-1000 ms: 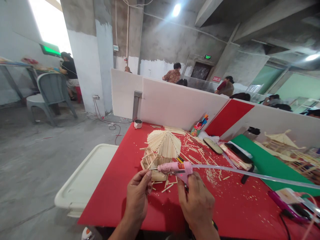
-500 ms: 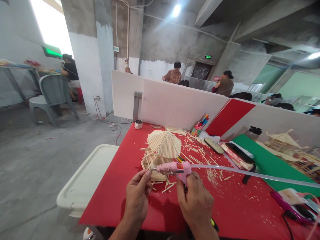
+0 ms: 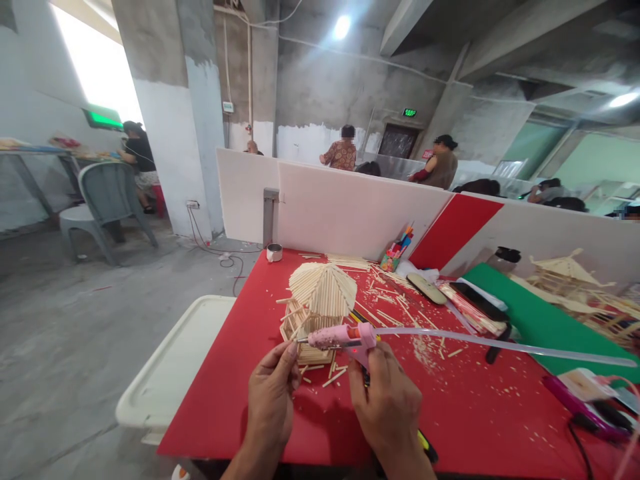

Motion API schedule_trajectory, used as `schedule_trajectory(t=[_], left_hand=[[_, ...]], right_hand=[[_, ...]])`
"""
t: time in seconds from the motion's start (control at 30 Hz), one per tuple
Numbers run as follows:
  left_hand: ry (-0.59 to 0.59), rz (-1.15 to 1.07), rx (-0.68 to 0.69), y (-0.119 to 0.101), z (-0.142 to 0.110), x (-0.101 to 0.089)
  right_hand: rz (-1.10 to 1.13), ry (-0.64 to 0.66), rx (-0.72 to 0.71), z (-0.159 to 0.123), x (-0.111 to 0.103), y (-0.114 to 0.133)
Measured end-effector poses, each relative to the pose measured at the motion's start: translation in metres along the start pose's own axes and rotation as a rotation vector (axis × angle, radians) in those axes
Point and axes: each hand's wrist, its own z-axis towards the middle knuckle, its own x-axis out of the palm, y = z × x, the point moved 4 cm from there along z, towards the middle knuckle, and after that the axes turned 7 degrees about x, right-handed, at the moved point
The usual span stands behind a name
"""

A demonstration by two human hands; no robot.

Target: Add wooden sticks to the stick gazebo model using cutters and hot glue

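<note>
1. Hands: left hand (image 3: pixel 271 400) pinched, thumb against forefinger, at the gun's tip; whether a sliver of wood sits between them is too small to tell. Right hand (image 3: pixel 387 407) wrapped around the grip of the pink glue gun (image 3: pixel 333 337).
2. Red surface (image 3: pixel 215 400): carries the roofed stick model (image 3: pixel 323 287), which stands just beyond the hands, partly hidden by the gun. Loose sticks (image 3: pixel 393 317) and chips lie beside it; debris could cling to wet glue.
3. Stick model: the gun's barrel overlaps its lower frame in view. Contact cannot be confirmed; a downward dip could knock or smear the thin sticks.
4. Clear glue stick (image 3: pixel 450 338): long and protruding from the gun's rear. Its leverage could swing the gun off line if it snags.
5. Metal nozzle (image 3: pixel 303 340): at the left fingertips. Burn risk, should either hand slip, assuming the gun is hot. Excess glue could also bond skin.
6. Changes since the earlier frame: camera view tilted slightly; standing person in a brown vest (image 3: pixel 443 167) has an arm extended further forward; glue stick's far end now in view. Grip on the gun unchanged.
</note>
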Motion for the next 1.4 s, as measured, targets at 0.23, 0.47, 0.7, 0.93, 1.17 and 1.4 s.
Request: schedule_trajectory(t=[0.23,0.47,0.7,0.93,1.17,1.4], left_hand=[[-0.02,-0.016,-0.004,-0.002,0.002,0.0],[-0.02,-0.04,-0.025,-0.005,0.001,-0.002],[-0.005,-0.05,-0.018,-0.007,0.001,0.0],[0.01,-0.035,-0.012,-0.004,0.004,-0.001],[-0.002,-0.031,-0.005,-0.002,0.006,-0.001],[0.009,0.014,0.046,-0.001,0.007,-0.002]], right_hand=[[0.036,-0.009,0.008,0.0,0.001,0.0],[0.034,-0.001,0.005,-0.001,0.003,0.002],[0.064,0.029,-0.016,-0.003,0.005,0.004],[0.08,0.001,-0.012,-0.002,0.005,0.005],[0.017,-0.05,-0.007,0.001,0.005,0.007],[0.041,-0.033,-0.002,0.0,0.005,0.01]])
